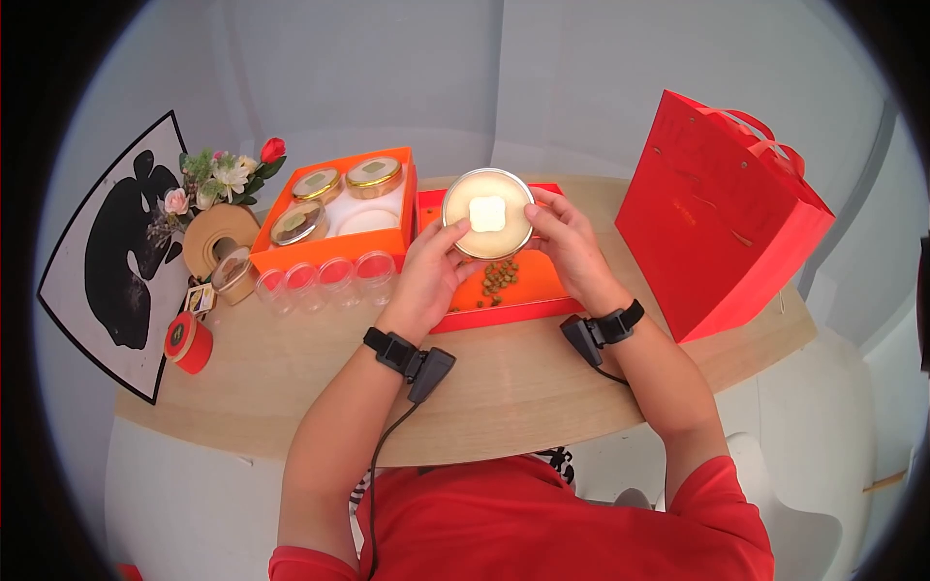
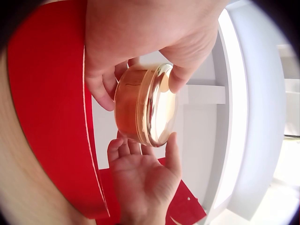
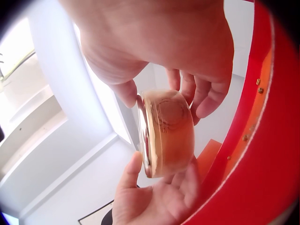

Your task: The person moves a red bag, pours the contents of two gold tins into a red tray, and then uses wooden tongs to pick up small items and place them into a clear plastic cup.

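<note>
Both hands hold up a round clear jar [image 1: 511, 194] with a shiny gold-edged lid, tilted so that the lid and its pale scalloped label [image 1: 487, 214] face the head camera. My left hand [image 1: 431, 276] grips its left side, thumb on the lid's edge and fingers behind. On the opposite side, my right hand [image 1: 577, 254] grips it the same way. Through the jar's wall [image 3: 176, 129] in the right wrist view, an orange tint shows. Below the hands lies a red tray [image 1: 523, 313] with an orange inside, holding several small greenish-brown pieces [image 1: 500, 278].
Left of the tray, an orange box [image 1: 334, 247] holds three lidded jars [image 1: 375, 172] in white padding. Several small clear cups [image 1: 336, 281] line its front. Flowers [image 1: 231, 179], a red tub [image 1: 189, 342] and a fan-shaped panel [image 1: 116, 261] stand farther left. A red gift bag [image 1: 712, 213] stands right.
</note>
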A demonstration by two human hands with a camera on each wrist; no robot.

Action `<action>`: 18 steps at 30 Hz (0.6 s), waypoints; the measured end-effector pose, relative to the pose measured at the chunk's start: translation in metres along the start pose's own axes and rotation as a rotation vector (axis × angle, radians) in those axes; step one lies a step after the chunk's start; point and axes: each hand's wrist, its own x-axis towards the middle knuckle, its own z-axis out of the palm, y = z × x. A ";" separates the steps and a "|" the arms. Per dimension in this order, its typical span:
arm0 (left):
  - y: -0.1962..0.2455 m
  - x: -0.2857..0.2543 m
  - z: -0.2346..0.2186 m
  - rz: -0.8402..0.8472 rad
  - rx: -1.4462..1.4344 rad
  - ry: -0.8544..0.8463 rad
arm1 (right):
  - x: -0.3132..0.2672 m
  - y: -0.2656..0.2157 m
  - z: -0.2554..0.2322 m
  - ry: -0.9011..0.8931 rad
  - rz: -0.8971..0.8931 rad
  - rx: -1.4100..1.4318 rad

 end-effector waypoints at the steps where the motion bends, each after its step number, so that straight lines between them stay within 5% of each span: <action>1: 0.000 0.001 -0.001 0.001 0.001 0.012 | 0.000 0.000 0.000 0.000 0.005 -0.003; 10: -0.001 0.002 -0.002 0.030 0.037 0.076 | -0.005 -0.004 0.002 -0.060 0.069 -0.022; 18: -0.001 0.000 0.003 0.025 0.068 -0.041 | -0.003 -0.003 0.002 -0.050 0.068 0.058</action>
